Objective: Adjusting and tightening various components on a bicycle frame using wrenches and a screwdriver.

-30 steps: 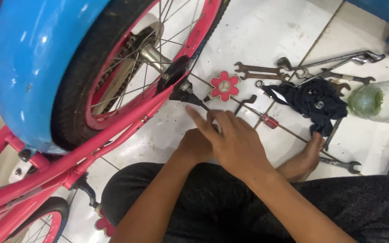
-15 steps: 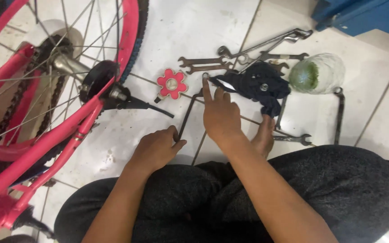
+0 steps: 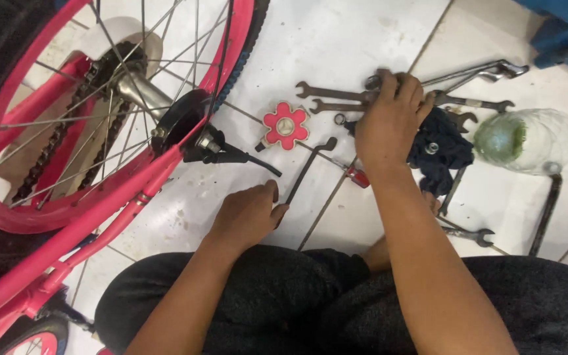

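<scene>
White tiled floor (image 3: pixel 356 39), a bit grimy, with grout lines running diagonally, and a person sitting right on it in dark trousers.

The right hand (image 3: pixel 389 121) is reaching out over a pile of open-ended spanners (image 3: pixel 333 98), fingers curled down onto the ends of them. Looks like the grip is closing around one or two of the spanner shafts, but the hand covers that spot, so I can't tell exactly which one it has or how tight. Just to the right of that hand there's a dark cloth (image 3: pixel 445 148) with a small nut or washer sitting on it, and more spanners poke out behind and under it. Further right is a clear plastic bottle (image 3: pixel 527 139) lying on its side with something green in it, and a dark bar lies beside it.

The left hand (image 3: pixel 248 213) is resting on the floor, closer to the person's knees, fingers loosely bent, with the tips touching the lower end of a black bent rod (image 3: pixel 307 167). It isn't really gripping it.

Between the two hands, near the spanners, sits a red flower-shaped plastic piece (image 3: pixel 284 126). Off to the left is a pink bicycle (image 3: pixel 100 217), rear wheel with spokes, chain and hub in plain view.
</scene>
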